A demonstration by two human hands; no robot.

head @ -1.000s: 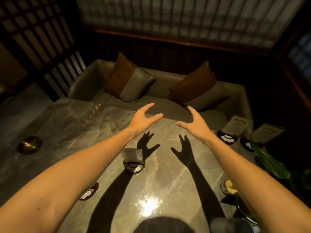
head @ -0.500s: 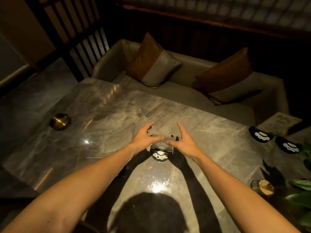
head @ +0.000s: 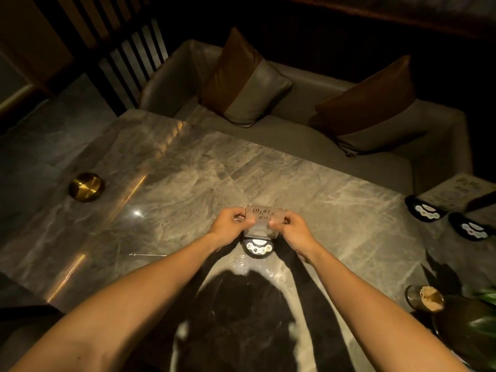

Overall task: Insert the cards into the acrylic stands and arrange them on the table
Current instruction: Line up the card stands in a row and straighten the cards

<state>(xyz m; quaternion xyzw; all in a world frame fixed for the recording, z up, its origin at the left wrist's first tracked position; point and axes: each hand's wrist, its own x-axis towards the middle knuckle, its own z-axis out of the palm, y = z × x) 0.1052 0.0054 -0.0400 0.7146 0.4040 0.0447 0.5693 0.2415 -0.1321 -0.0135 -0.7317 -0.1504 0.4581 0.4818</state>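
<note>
A clear acrylic stand (head: 264, 216) with a printed card in it rises from a round black base (head: 258, 247) at the middle of the marble table (head: 188, 183). My left hand (head: 231, 224) pinches the stand's left edge and my right hand (head: 291, 229) pinches its right edge. Two more black bases (head: 424, 212) (head: 471, 230) sit at the table's right edge, with a card (head: 453, 190) standing behind the nearer-left one.
A brass dish (head: 86, 187) rests at the table's left. A small glass (head: 425, 298) and green plant leaves (head: 483, 315) are at the lower right. A grey sofa (head: 295, 130) with two cushions runs behind the table.
Both hands came down from open in the air and closed on the sides of the middle stand. The camera has tilted down and nearer to the table.
</note>
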